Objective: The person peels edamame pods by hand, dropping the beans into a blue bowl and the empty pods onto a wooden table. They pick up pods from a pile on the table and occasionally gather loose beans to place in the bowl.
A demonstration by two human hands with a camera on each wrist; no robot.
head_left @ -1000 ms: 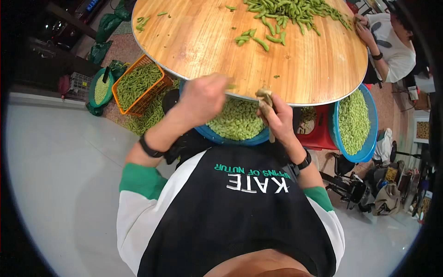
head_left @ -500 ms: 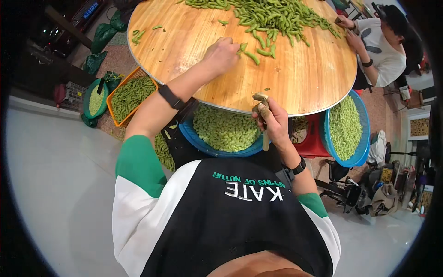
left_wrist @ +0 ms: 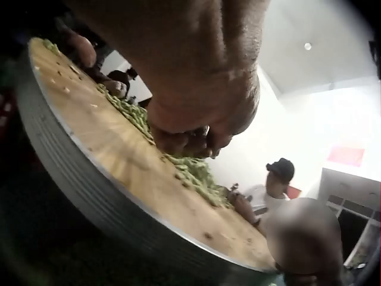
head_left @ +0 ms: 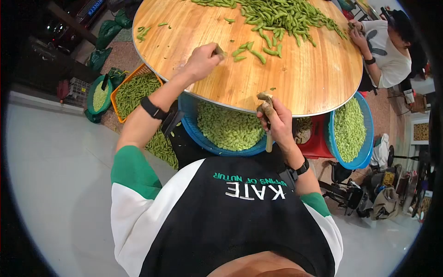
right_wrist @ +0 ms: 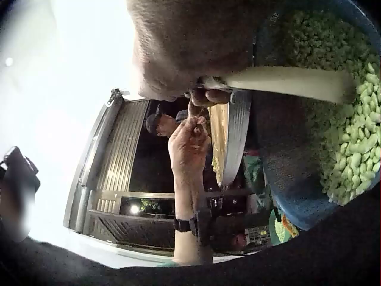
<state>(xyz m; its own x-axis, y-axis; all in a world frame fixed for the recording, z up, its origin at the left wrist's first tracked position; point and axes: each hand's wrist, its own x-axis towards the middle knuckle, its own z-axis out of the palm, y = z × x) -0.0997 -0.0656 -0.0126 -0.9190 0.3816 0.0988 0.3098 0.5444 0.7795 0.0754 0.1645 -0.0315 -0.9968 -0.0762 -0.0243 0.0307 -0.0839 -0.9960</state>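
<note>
My left hand [head_left: 202, 62] is over the left part of the round wooden table [head_left: 203, 94], its fingers curled. A dull olive soybean pod [head_left: 220, 50] shows at its fingertips, partly hidden. Several loose green soybean pods [head_left: 256, 56] lie just right of it. My right hand [head_left: 279, 121], at the table's near edge, grips a pale-handled tool [right_wrist: 280, 82], whose handle points down toward me. A brownish piece [head_left: 265, 96] stands out above its fingers. Below the hands sits a blue basin [head_left: 210, 147] of shelled beans [head_left: 230, 125], also seen in the right wrist view.
A large pile of soybean pods [head_left: 286, 18] covers the table's far side, where another person [head_left: 387, 51] works. To the left stands an orange crate [head_left: 115, 99] of pods. To the right, a second blue basin [head_left: 369, 138] of beans rests by a red stool [head_left: 319, 138].
My left hand reached forward to the loose pods on the table, then drew back left away from them with fingers curled. The right hand stays near the table edge with the pale-handled tool.
</note>
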